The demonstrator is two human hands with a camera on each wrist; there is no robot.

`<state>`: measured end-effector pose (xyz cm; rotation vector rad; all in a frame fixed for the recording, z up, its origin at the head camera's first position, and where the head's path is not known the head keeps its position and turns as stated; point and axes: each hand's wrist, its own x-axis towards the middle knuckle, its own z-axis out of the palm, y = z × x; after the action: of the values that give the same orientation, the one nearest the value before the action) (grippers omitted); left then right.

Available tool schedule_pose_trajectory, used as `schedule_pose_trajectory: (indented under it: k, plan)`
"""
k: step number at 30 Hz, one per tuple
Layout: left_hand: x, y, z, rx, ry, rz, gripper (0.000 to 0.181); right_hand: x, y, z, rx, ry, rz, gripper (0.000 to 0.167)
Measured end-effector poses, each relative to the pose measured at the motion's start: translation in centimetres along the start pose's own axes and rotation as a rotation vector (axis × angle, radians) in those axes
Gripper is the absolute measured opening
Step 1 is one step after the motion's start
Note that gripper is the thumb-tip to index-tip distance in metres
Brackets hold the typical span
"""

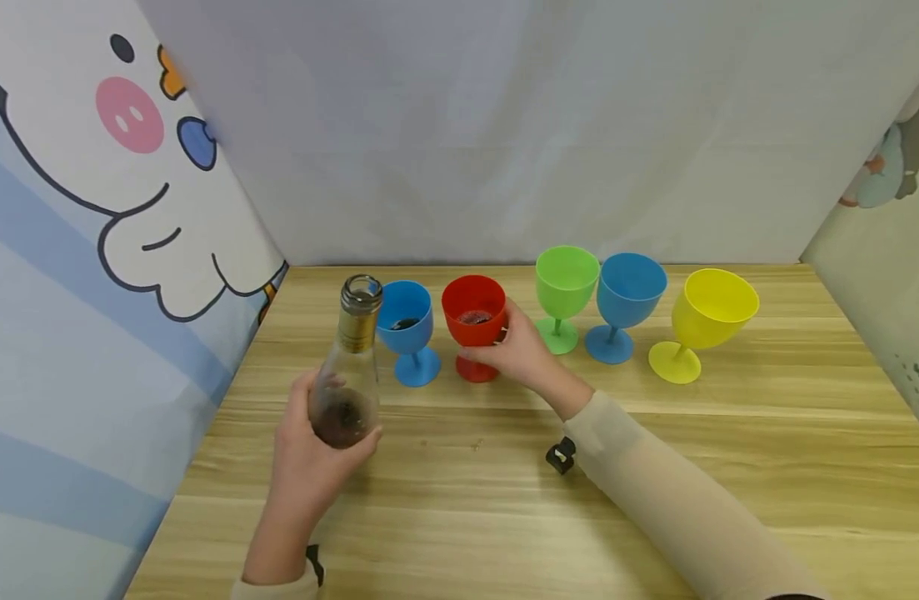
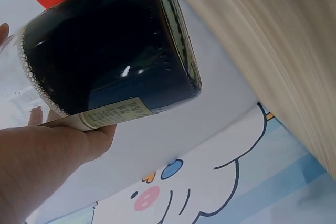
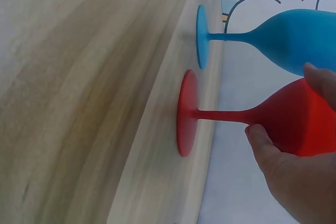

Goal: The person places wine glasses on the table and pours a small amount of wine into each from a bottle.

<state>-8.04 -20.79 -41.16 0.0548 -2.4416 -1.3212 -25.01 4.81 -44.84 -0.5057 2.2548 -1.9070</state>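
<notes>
My left hand (image 1: 309,454) grips a clear glass bottle (image 1: 347,392) around its body, neck up and mouth uncorked. Dark liquid fills the lower part of the bottle (image 2: 105,45) in the left wrist view, where a label strip shows near its base. With my right hand (image 1: 515,350) I hold the bowl of a red goblet (image 1: 474,310), whose foot (image 3: 187,114) stands on the table. A little dark, bubbly liquid lies in the red goblet. Just left of it a blue goblet (image 1: 405,317), also with dark liquid inside, stands behind the bottle neck.
To the right stand a green goblet (image 1: 566,283), a second blue goblet (image 1: 630,292) and a yellow goblet (image 1: 712,310). A small black object (image 1: 561,456) shows beside the right sleeve. The wooden table (image 1: 459,517) meets a pale backdrop (image 1: 534,133) and a cartoon-printed left wall (image 1: 62,350).
</notes>
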Motion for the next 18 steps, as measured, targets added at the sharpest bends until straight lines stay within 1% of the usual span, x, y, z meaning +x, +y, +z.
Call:
schedule_pose_trajectory:
  k: [5,9,11,13,18]
  plan:
    - [-0.2,0.2,0.0,-0.004,-0.008,-0.007,0.083,0.4,-0.1,0.1,0.002,-0.006,0.001,0.069]
    - [-0.3,0.4,0.1,-0.004,-0.010,-0.005,0.082,0.4,0.0,0.0,-0.018,-0.032,0.017,0.070]
    - [-0.3,0.4,0.2,-0.008,-0.012,-0.009,0.082,0.3,0.1,-0.2,-0.028,-0.051,0.039,0.072]
    - [-0.3,0.5,0.2,-0.008,-0.016,-0.016,0.082,-0.1,0.1,-0.4,-0.059,-0.057,0.078,0.074]
    - [-0.3,0.6,0.1,-0.012,-0.030,-0.044,0.082,-1.5,0.5,-1.3,-0.146,-0.068,0.163,0.083]
